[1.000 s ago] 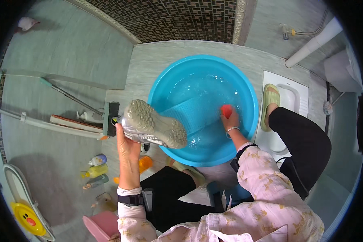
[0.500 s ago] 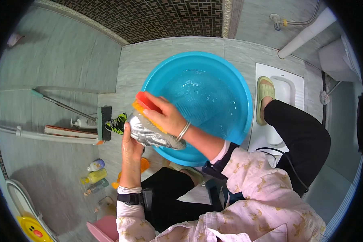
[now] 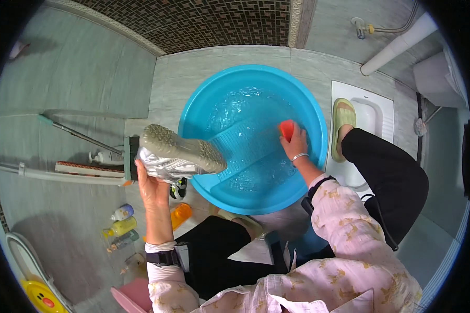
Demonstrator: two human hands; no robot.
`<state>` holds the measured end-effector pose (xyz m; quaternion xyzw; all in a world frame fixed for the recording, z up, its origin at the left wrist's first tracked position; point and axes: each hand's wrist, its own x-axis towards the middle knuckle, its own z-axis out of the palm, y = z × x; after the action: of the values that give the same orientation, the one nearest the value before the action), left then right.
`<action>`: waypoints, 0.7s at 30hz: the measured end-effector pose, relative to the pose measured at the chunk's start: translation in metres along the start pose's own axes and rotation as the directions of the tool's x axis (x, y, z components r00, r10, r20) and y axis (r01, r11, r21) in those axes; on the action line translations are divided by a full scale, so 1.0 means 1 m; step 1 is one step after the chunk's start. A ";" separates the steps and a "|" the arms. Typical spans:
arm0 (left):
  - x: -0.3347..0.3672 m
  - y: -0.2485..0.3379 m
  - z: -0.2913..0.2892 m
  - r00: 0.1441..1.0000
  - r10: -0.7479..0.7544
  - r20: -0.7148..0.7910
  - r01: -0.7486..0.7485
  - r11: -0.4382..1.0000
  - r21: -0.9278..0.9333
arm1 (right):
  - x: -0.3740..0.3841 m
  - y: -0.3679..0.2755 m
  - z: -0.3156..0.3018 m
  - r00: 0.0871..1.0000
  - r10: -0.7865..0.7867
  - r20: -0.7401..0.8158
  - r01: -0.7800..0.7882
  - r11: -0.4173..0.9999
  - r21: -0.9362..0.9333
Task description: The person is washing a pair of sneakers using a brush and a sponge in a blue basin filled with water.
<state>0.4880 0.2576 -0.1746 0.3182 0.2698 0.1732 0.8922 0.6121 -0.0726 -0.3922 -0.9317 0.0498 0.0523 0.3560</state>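
The right hand point(image 3: 297, 144) has swung off the shoe since half a second ago and is back over the right side of the basin, taking the red scrubbing brush point(image 3: 286, 130) with it; the shoe has rolled to show more of its sole. The right fingers are curled closed around the brush (from here I can't tell whether its bristles touch the water). The left hand point(image 3: 152, 188) grips the silver sneaker point(image 3: 167, 166), thumb up along its near side, the other fingers mostly hidden behind it. The sneaker is held tilted, its gray studded sole upward, at the left edge of the round blue basin point(image 3: 185, 122). A ribbed washboard point(image 3: 234, 166) slopes through the water inside. An orange bottle point(image 3: 181, 214) lies below the sneaker, and a green slipper point(image 3: 342, 122) is on the person's right foot, over the squat toilet point(image 3: 388, 121).
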 end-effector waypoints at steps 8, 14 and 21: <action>0.010 -0.019 -0.006 0.999 -0.030 -0.020 0.032 0.997 0.074 | 0.006 -0.056 0.013 0.748 -0.123 0.653 -0.278 0.835 0.475; 0.008 -0.015 -0.001 0.999 -0.041 -0.016 0.042 0.995 0.089 | -0.045 -0.198 -0.042 0.713 -0.598 0.367 0.115 0.616 0.779; 0.008 -0.016 0.010 0.994 0.001 -0.113 0.003 0.999 0.032 | -0.057 -0.089 -0.018 0.741 -0.498 0.450 0.389 0.865 0.317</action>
<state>0.5024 0.2449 -0.1810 0.3221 0.3226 0.1859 0.8704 0.5685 -0.0150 -0.3125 -0.8259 -0.2669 0.2088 0.4507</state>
